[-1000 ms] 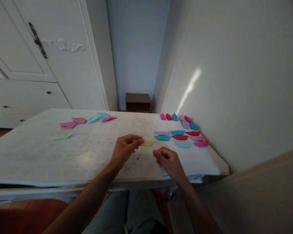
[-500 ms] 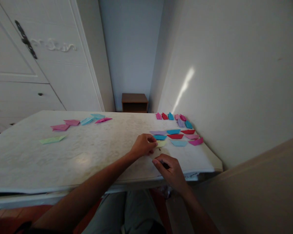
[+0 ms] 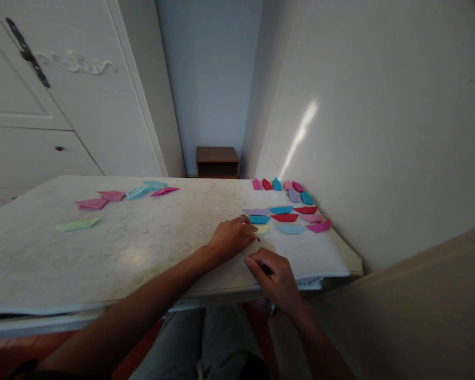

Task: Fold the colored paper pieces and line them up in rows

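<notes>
My left hand [image 3: 233, 238] lies low over the table with its fingers stretched out, palm down. Its fingertips touch or cover the left part of a pale yellow folded paper boat [image 3: 263, 229]. Just beyond the fingers is a blue paper boat [image 3: 258, 219]. Closer to the table's front edge, my right hand [image 3: 272, 272] is curled, thumb against the bent fingers; whatever is in it, if anything, is hidden. A light blue paper boat [image 3: 290, 229] and a red one [image 3: 285, 217] lie beyond it. A small dark speck [image 3: 258, 240] sits between the hands.
More folded paper boats stand at the far right corner, among them a blue one [image 3: 277, 184]. At the left lie loose pieces, including a light green one [image 3: 79, 225] and a pink one [image 3: 91, 204]. A wall [image 3: 364, 132] borders the white table [image 3: 162, 237] on the right.
My left hand has gone from pinching at the yellow paper boat to lying flatter with fingers extended. The right hand stays curled in nearly the same place. The view has shifted slightly.
</notes>
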The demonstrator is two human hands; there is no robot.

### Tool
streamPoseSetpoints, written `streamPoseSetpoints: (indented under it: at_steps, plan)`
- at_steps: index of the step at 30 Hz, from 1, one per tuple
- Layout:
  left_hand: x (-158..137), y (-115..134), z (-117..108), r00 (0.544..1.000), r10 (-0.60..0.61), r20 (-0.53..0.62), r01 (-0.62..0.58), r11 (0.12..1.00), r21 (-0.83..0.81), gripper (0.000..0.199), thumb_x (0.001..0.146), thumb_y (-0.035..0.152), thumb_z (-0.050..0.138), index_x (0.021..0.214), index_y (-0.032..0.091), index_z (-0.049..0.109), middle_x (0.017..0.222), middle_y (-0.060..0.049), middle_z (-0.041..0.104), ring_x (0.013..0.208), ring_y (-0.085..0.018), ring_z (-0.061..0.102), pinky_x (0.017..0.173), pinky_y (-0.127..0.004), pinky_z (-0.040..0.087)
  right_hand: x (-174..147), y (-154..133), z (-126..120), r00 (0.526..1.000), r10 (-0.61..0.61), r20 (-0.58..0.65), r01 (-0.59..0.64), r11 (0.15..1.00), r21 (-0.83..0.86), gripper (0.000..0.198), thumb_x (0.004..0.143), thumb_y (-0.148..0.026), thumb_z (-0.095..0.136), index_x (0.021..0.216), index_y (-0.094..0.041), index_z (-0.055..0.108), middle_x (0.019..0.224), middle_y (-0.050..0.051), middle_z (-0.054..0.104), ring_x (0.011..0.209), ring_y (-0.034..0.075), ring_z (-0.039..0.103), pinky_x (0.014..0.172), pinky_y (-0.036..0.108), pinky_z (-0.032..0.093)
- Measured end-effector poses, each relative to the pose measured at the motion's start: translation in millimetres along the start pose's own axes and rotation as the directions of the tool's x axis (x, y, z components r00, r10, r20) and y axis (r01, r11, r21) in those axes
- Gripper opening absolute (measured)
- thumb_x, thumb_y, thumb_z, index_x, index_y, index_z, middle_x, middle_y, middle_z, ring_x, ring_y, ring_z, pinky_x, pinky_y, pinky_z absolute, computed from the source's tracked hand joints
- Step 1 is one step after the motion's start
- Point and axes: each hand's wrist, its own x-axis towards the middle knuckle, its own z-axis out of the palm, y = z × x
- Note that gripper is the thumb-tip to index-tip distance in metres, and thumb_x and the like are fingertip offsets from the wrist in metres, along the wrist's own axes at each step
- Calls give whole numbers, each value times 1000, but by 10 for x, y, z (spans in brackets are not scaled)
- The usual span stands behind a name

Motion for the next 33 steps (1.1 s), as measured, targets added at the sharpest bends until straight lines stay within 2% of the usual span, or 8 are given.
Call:
streamPoseSetpoints:
  at_steps: [9,14,18,24,29,33]
  plan:
    - [68,-96,92,996,46,-74,-53,994,-91,25,90,29,52,100,28,75,112,-4,67,93,-20,65,83,-30,49,-16,8,12,1000,-23,-12,22,999,-38,32,95,-36,49,69,-20,58,64,0,55,60,13,49,60,25,37]
    - [77,-109,116,994,-14,-110,-7,982,-189,28,85,27,59,110,25,72,114,-4,68,100,-20,64,92,-31,47,-15,10,10,999,-39,-13,39,998,-40,31,95,-35,48,70,-20,58,65,0,56,61,13,51,61,25,37]
    - [73,-112,122,990,-14,-138,-16,977,-212,32,83,26,61,115,24,69,115,-4,68,102,-21,63,94,-32,47,-17,13,11,999,-43,-20,42,998,-42,30,95,-33,49,70,-19,58,64,0,55,61,13,50,61,25,37]
    - [50,-114,71,987,-34,-158,-15,954,-298,33,83,28,63,115,23,68,118,-5,65,82,-16,64,81,-28,51,-14,1,8,1000,-4,-26,3,999,-36,30,94,-35,50,70,-19,60,66,0,58,60,13,50,60,25,38]
    - [-242,-116,-133,977,-55,-204,-31,917,-397,37,82,29,64,118,22,65,117,-7,64,60,-9,56,69,-26,50,3,-4,-24,997,76,-29,-76,997,15,31,92,-38,53,70,-19,61,64,1,58,60,13,50,58,24,39]
    - [-707,-260,-380,960,-152,-234,41,906,-421,30,83,27,61,111,21,66,91,-3,68,52,-8,49,59,-23,44,59,6,-59,983,182,-8,-180,977,113,34,88,-45,56,68,-18,62,60,0,57,56,14,50,51,24,39]
